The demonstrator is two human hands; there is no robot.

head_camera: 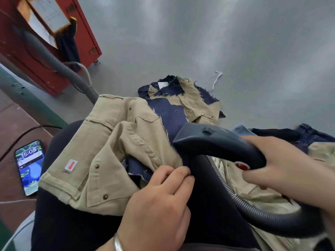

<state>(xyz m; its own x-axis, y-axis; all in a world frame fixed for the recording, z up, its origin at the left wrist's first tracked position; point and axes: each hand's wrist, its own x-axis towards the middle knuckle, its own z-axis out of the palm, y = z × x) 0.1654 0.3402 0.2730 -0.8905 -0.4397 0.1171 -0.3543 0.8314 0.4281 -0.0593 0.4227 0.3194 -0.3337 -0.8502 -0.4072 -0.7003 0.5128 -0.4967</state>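
The person sits with a khaki jacket (pixel 101 147) spread over the lap. The step in hand looks like clearing loose threads from it with a suction tool. The left hand (pixel 159 201) has its fingers (pixel 181 172) curled close together, pinching the jacket's front edge where the dark blue lining shows. The right hand (pixel 282 169) is wrapped round the handle of a dark blue suction head (pixel 217 144), with a fingertip beside the red button (pixel 242 166). The head hangs just over the frayed cloth, near the pinched edge. A ribbed hose (pixel 253 214) loops from the handle down across the lap.

The next move likely calls for lowering the head's mouth onto the seam. The left hand would need to hold the cloth taut so that the fabric is not drawn in.

The mouth of the head faces away from the camera, so contact with the cloth cannot be told. The right hand is blurred, and its fingertip may be pressing the button or only lying next to it. Whether the left fingers pinch a thread or only the hem is not visible. The hose and a pile of garments (pixel 308 138) run off the right edge. A second jacket (pixel 190 98) lies on the floor beyond, and a phone (pixel 30 167) rests on the tabletop at the left.
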